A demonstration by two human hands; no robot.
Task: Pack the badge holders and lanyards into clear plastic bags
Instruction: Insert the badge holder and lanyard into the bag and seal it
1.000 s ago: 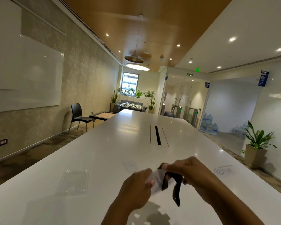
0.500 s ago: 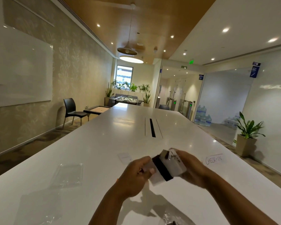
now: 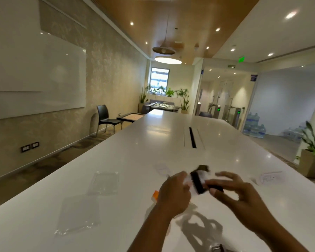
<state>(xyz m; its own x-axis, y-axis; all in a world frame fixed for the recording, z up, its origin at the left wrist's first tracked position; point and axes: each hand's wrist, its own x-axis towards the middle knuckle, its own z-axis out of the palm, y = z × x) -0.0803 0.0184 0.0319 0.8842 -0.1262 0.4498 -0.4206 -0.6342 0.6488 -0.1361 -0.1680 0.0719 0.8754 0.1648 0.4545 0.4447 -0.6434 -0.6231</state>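
Since a moment ago, both hands have drifted right. Left hand (image 3: 173, 193) pinches the badge holder (image 3: 190, 180) wrapped in black lanyard (image 3: 197, 183); right hand (image 3: 236, 195) grips the lanyard's end. Clear bags (image 3: 104, 182) lie at ten o'clock on the surface (image 3: 153, 142).

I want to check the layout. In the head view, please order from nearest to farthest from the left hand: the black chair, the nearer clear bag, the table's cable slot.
From the left hand:
1. Nearer clear bag, on the table to its left.
2. Cable slot, mid-table, ahead.
3. Black chair, by the left wall, off the table.
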